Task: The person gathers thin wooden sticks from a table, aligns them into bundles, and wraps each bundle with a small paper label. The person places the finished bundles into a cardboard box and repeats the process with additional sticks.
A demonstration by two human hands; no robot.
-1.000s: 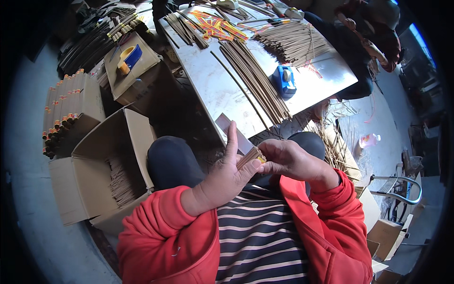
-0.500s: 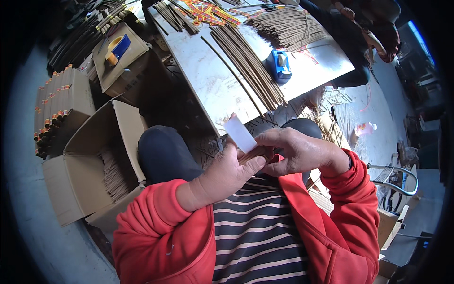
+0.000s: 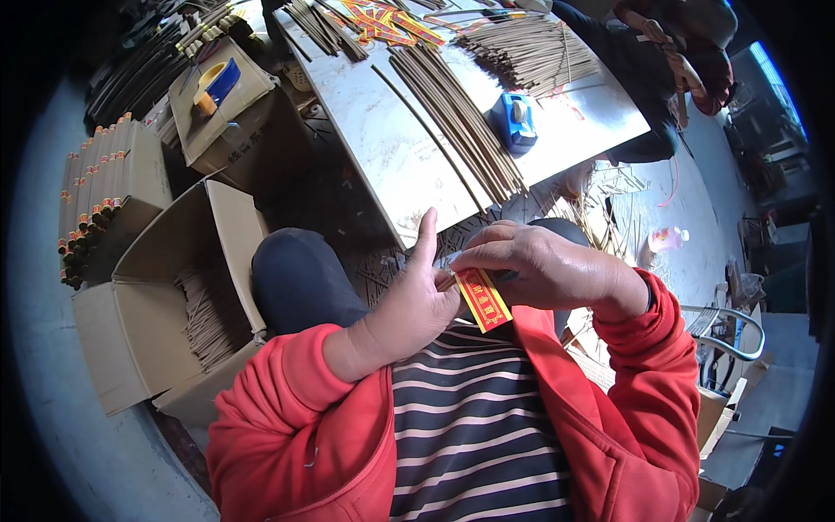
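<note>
A small bundle of thin brown incense sticks (image 3: 445, 281) shows between my two hands, mostly hidden by them. My left hand (image 3: 404, 304) holds it between thumb and palm, with the index finger stretched upward; its other fingers are hidden. From the right, my right hand (image 3: 544, 265) closes over the bundle, its curled fingers pressing the upper end of a red and yellow paper label (image 3: 484, 301). The label hangs down toward my striped shirt, printed face outward. Beyond my hands, long incense sticks (image 3: 452, 122) lie side by side on the white table (image 3: 391, 152).
A blue tape dispenser (image 3: 515, 122) and a pile of sticks (image 3: 526, 54) are on the table, with more labels (image 3: 391, 22) at its far edge. Left of me stands an open carton (image 3: 143, 335) containing sticks. Another person (image 3: 678, 65) sits at the far right.
The label has swung from pointing up and left, white back showing, to hanging down with its printed side visible. My left thumb has drawn back from the right hand.
</note>
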